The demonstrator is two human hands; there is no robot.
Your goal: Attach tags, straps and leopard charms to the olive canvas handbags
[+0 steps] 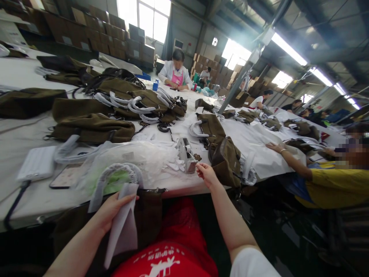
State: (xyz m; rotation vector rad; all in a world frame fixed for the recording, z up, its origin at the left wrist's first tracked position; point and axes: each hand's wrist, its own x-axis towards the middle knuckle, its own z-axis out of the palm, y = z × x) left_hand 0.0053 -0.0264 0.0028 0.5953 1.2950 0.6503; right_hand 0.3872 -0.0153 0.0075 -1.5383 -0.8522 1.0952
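My left hand (117, 209) grips a white wrapping sheet (127, 231) between thumb and fingers, in front of an olive bag (150, 209). That bag hangs at the table's front edge, its handle (111, 173) arched upward in white wrap. At the grey tape dispenser (187, 154), my right hand (206, 175) is closed in a pinch just off its near right side. Whatever its fingertips hold is too small to make out. A white glove (174, 164) lies left of the dispenser, and a small dark chain (197, 157) lies to its right.
Olive bags (92, 129) with white-wrapped handles cover the left of the table; another bag (226, 159) lies close on my right. A phone (65, 176) and a white power bank (37, 163) lie at left. A co-worker's arm (294, 161) reaches in from the right.
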